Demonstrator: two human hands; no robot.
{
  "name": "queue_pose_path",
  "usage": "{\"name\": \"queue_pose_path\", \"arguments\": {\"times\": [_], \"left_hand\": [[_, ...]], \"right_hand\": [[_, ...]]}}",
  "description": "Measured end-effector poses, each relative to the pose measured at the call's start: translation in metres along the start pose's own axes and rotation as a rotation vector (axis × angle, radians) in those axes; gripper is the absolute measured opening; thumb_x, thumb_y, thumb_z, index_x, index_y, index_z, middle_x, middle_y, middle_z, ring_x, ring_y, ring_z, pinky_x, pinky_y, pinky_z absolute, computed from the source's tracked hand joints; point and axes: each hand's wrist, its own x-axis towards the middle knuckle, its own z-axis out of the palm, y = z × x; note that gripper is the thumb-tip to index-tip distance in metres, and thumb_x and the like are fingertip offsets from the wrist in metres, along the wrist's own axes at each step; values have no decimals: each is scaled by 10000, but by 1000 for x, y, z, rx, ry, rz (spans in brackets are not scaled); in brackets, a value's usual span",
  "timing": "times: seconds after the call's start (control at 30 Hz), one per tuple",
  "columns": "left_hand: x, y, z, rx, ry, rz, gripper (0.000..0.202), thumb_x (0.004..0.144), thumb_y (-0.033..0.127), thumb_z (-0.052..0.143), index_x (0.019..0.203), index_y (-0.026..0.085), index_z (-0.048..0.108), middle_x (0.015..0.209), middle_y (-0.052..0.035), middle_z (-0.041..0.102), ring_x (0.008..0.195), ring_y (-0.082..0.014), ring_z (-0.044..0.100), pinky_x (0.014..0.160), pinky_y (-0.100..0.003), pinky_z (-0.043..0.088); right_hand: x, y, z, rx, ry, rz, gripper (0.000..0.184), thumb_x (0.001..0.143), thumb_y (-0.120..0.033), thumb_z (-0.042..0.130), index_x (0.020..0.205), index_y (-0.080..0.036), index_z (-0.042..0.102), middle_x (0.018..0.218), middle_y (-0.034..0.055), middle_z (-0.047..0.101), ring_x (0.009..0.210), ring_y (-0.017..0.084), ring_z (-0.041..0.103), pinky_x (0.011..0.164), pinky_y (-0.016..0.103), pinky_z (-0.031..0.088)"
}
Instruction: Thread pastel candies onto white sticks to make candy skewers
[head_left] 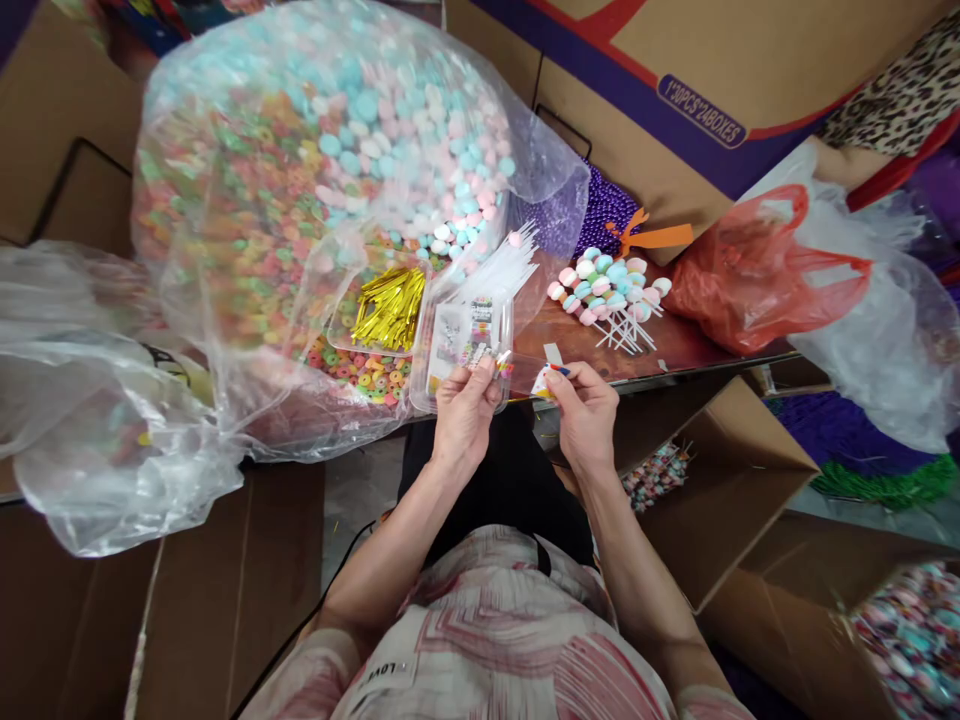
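Observation:
My left hand point(466, 408) is closed in a pinch at the front edge of a clear plastic tray point(420, 385), with a bit of colourful printed plastic at its fingertips. A short gap to the right, my right hand point(589, 408) pinches a small printed wrapper point(541, 380) in white, blue, red and yellow. Clear film seems to stretch between the two hands; whether it is one piece I cannot tell. White sticks point(510, 262) and printed cards lie in the tray. Gold twist ties point(390, 308) fill another clear tray beside it. Marshmallow-like candies on sticks point(611, 285) lie in a pile to the right.
A large clear bag point(247, 130) of pastel candies and coloured rings covers the table's left. Purple beads point(600, 205) and a red plastic bag point(757, 275) stand right. Open cartons point(720, 480) with wrapped candies are below right. Another person's arm point(847, 165) shows at upper right.

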Motion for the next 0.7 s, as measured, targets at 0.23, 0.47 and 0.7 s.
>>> {"name": "queue_pose_path", "arguments": {"times": [0.23, 0.47, 0.7], "left_hand": [[-4, -10, 1, -17, 69, 86, 394, 641, 313, 976, 623, 161, 613, 619, 60, 586, 513, -26, 464, 481, -185, 317], [-4, -9, 0, 60, 2, 218, 461, 680, 423, 949, 615, 175, 567, 619, 53, 533, 553, -55, 473, 502, -188, 361], [-3, -11, -2, 111, 11, 218, 547, 778, 599, 828, 581, 183, 531, 568, 28, 533, 490, -71, 472, 431, -210, 326]], "right_hand": [[-5, 2, 10, -71, 47, -81, 496, 906, -505, 727, 618, -197, 464, 616, -62, 409, 597, 83, 352, 559, 242, 316], [-6, 1, 11, -102, 78, -132, 477, 907, -447, 727, 604, -200, 453, 608, -61, 398, 593, 85, 351, 563, 244, 320], [-12, -10, 14, -198, 113, -147, 446, 934, -455, 674, 610, -196, 510, 603, -49, 412, 586, 93, 355, 548, 255, 318]]}}
